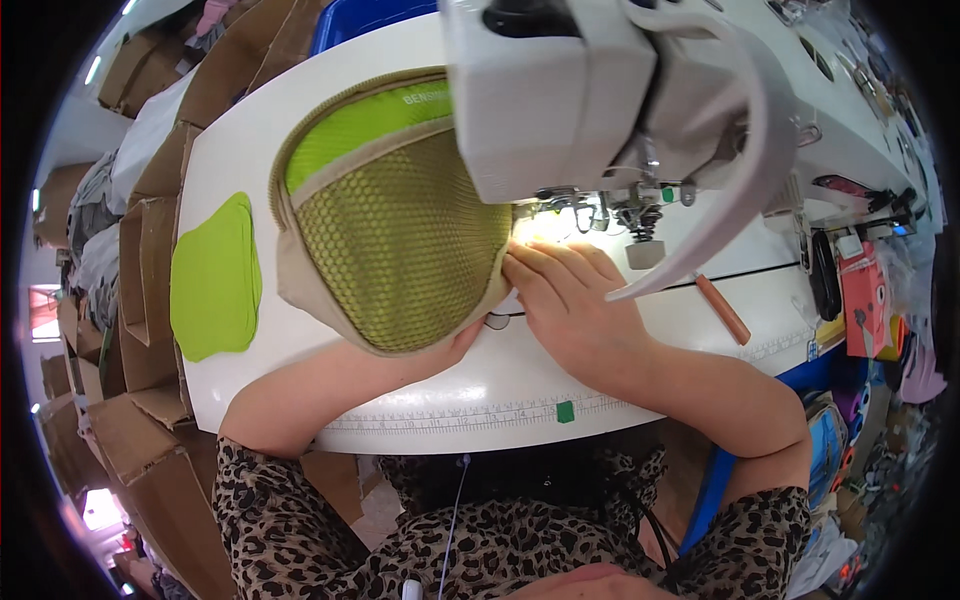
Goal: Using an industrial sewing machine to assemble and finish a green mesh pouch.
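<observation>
A pouch with olive mesh over bright green fabric and beige edging lies under the head of a white sewing machine. Its right edge reaches the lit needle area. My left hand is at the pouch's lower right edge, mostly tucked beneath it, so its fingers are hidden. Flat beside that same edge lies my right hand, fingers stretched toward the needle area with their tips touching the fabric; its thumb does not show. A zipper runs around the pouch's upper left rim.
Green fabric pieces lie stacked on the white table at left. A curved white guard arches over my right hand. An orange-brown handled tool lies to the right. Cardboard boxes crowd the left side; a blue bin stands behind.
</observation>
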### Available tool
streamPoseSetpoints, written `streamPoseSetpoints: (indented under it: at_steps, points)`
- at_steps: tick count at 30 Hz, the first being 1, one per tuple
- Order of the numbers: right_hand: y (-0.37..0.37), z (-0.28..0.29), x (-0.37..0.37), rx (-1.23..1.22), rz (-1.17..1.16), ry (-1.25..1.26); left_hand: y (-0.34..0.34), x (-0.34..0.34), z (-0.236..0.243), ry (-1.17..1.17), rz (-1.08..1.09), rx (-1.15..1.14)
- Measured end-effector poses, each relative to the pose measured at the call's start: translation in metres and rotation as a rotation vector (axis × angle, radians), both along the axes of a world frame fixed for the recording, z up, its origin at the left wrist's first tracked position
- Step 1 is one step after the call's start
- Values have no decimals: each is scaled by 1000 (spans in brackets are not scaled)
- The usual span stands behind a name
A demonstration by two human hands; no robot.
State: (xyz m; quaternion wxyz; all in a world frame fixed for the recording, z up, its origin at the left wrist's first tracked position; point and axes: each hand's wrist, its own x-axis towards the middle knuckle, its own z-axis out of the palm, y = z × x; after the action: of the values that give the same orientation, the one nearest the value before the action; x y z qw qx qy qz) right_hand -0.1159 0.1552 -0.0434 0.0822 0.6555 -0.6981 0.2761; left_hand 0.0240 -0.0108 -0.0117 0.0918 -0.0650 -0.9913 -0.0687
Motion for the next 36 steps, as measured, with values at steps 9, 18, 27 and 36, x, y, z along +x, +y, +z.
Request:
streamPoseSetpoints:
  at_steps: [9,18,27,36]
  points:
    - [4,8,-9,66,50,-156,-5,6,20,-343,271,790]
    - [3,8,-16,66,40,-148,16,-3,66,-556,311,1603]
    - [5,7,-16,72,41,-142,3,5,27,-479,121,874]
    - [5,1,-16,143,5,-136,-1,8,16,-290,142,831]
